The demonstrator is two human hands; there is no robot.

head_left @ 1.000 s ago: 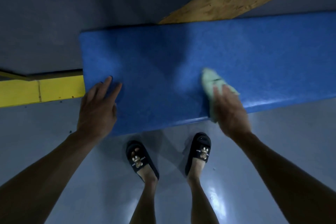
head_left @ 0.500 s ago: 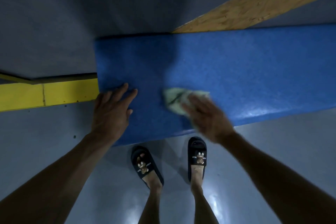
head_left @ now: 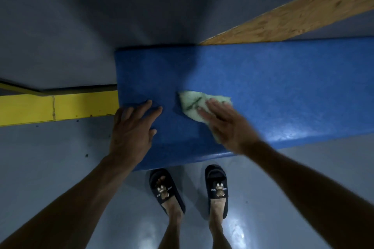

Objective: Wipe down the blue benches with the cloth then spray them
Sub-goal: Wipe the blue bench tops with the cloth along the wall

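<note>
I am pressing the cloth (head_left: 193, 105) flat under my right hand's (head_left: 226, 125) straight fingers near the blue bench's (head_left: 283, 87) left end, left hand (head_left: 131, 127) resting open beside it, judging the cloth soft, light, best pinned by the palm.

We see a dim scene, darkest along the upper wall, with soft glare on the glossy floor (head_left: 234, 228) by our feet and a faint sheen on the blue bench (head_left: 289, 133) edge. Our right hand (head_left: 226, 125) is motion-blurred, and straight lines bow towards the frame edges.
</note>
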